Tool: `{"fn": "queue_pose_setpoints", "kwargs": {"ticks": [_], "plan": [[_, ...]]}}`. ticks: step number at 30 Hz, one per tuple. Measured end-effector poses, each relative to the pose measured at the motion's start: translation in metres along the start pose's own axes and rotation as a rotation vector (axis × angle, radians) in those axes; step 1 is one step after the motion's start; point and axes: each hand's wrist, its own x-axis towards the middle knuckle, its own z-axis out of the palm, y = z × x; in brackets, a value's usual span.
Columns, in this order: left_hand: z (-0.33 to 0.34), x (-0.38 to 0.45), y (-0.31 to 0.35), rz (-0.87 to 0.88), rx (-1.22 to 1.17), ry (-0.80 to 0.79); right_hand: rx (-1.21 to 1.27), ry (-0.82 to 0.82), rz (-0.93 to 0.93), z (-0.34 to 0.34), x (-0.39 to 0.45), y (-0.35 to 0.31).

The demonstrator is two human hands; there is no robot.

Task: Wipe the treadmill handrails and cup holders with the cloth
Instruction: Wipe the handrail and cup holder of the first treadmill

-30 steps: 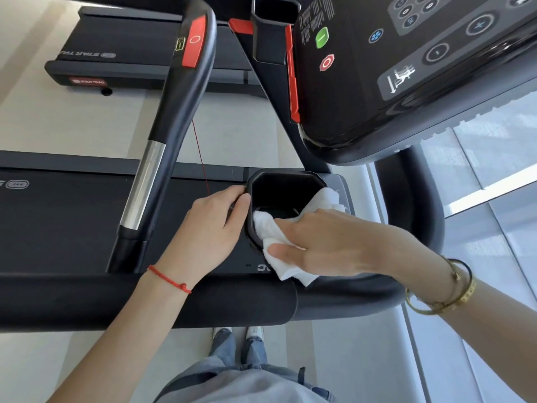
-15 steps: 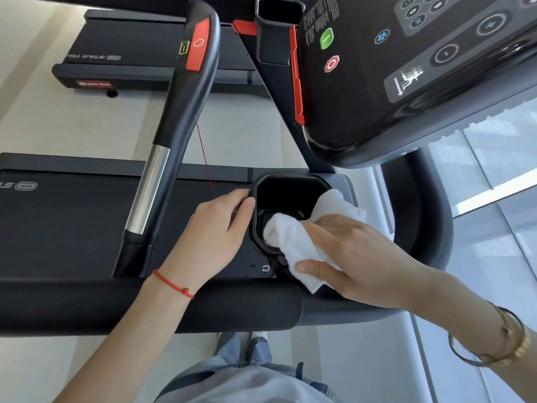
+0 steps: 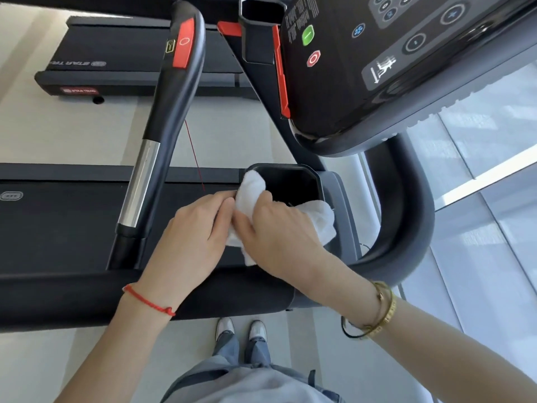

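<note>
A black cup holder (image 3: 305,181) sits in the treadmill's side panel below the console. A white cloth (image 3: 251,187) is draped over the holder's left rim and trails out to the right. My right hand (image 3: 279,231) grips the cloth and presses it onto that left rim. My left hand (image 3: 197,225) rests on the panel just left of the holder, its fingertips touching the cloth's edge. A black padded handrail (image 3: 72,298) runs across the front. An inner handrail (image 3: 171,112) with a chrome section and a red button rises to the left.
The console (image 3: 392,62) with green and red buttons overhangs the cup holder at the top right. A second cup holder (image 3: 261,27) sits at the top. A curved grey rail (image 3: 412,205) wraps the right side. Another treadmill (image 3: 122,68) stands beyond. A window lies right.
My right hand has slid the cloth from the cup holder's right and lower rim across to its left rim. The cloth now meets my left hand's fingertips, which stay by the holder.
</note>
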Motion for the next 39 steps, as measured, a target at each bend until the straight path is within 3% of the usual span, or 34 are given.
{"fn": "queue_pose_setpoints", "kwargs": {"ticks": [4,12,19,27,34,39], "plan": [[0.0,-0.004,0.003,0.008,0.01,0.036,0.09,-0.008,0.073,-0.003,0.021,-0.001],[0.001,-0.001,0.002,0.001,0.046,0.013,-0.087,-0.102,-0.172,-0.016,-0.015,0.027],[0.001,-0.001,0.0,0.006,0.034,0.017,0.094,-0.112,-0.045,-0.011,0.021,0.016],[0.001,0.001,0.002,-0.005,0.054,-0.014,-0.217,-0.111,-0.325,-0.025,-0.021,0.043],[0.004,0.008,0.002,0.041,0.041,0.011,-0.228,-0.04,-0.56,-0.038,-0.036,0.085],[0.01,0.014,-0.001,0.072,0.057,0.021,-0.375,0.068,-0.593,-0.045,-0.027,0.116]]}}
